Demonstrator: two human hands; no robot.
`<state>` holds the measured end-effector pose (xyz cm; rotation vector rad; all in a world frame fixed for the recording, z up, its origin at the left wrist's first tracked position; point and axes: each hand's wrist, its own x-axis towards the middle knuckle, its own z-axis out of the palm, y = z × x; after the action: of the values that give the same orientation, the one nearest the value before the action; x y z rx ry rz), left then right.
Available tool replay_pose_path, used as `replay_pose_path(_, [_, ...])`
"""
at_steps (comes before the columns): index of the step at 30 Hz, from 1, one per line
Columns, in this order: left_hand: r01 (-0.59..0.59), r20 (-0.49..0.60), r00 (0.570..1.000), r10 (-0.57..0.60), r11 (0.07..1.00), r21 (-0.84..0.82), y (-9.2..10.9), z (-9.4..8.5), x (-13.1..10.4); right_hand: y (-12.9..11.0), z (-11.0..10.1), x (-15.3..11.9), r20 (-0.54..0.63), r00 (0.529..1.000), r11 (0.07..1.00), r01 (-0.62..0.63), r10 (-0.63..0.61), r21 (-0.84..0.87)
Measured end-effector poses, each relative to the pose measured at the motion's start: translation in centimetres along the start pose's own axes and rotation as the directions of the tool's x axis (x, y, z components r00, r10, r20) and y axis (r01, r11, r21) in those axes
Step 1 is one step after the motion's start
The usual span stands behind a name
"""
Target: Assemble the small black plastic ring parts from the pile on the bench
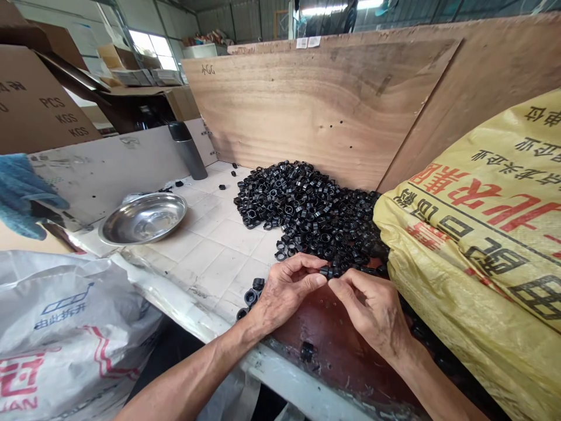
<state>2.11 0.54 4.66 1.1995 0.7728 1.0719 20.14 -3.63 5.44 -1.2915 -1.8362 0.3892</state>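
Observation:
A large heap of small black plastic rings [302, 199] lies on the tabletop in front of me. At its near edge my left hand [287, 286] pinches a black plastic ring [328, 271] between thumb and fingers. My right hand [372, 307] is closed at the other side of the same small black parts, its thumb and forefinger pressed together. The fingertips partly hide what lies between them. A single black ring [307, 351] sits below my hands on a reddish-brown surface [337, 345]. Several more rings [250, 297] lie just left of my left hand.
A shiny metal bowl [144, 219] and a dark flask [188, 151] stand on the left. A wooden board [315, 105] closes off the back. The yellow sack [473, 222] borders the heap at right; a white sack [74, 339] lies at left.

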Motion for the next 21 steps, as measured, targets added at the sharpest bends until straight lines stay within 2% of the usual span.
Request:
replay_pose_path(4, [0.002, 0.005, 1.0, -0.002, 1.0, 0.024, 0.1, -0.1, 0.0, 0.5, 0.3, 0.1, -0.018, 1.0, 0.999, 0.026, -0.026, 0.021])
replay_pose_path(8, [0.004, -0.021, 1.0, -0.003, 0.997, 0.077, 0.5, -0.1, -0.1, 0.4, 0.3, 0.1, -0.001, 0.998, 0.996, -0.066, 0.066, -0.064])
replay_pose_path(12, [0.029, -0.016, 0.999, -0.028, 0.999, 0.02, 0.2, 0.0, -0.1, 0.1, 0.3, 0.0, -0.015, 0.999, 0.998, -0.033, 0.033, -0.048])
replay_pose_path(13, [0.02, -0.02, 1.0, -0.02, 1.0, 0.009, 0.0, 0.0, 0.0, 0.1, 0.3, 0.0, -0.02, 0.998, 0.997, -0.057, 0.056, -0.056])
replay_pose_path(16, [-0.008, -0.003, 1.0, 0.008, 0.999, -0.031, -0.5, -0.1, 0.0, 0.1, 0.5, -0.2, -0.033, 0.994, 0.994, -0.109, 0.109, -0.002])
replay_pose_path(19, [-0.024, 0.048, 0.999, 0.026, 0.999, -0.026, -0.6, -0.3, 0.0, -0.1, 0.7, -0.3, -0.058, 0.996, 0.996, -0.061, 0.064, 0.058])
replay_pose_path(21, [-0.065, 0.06, 0.996, 0.063, 0.997, 0.032, -0.6, -0.4, 0.0, -0.3, 0.8, -0.2, -0.044, 0.99, 0.984, -0.132, 0.138, 0.119])
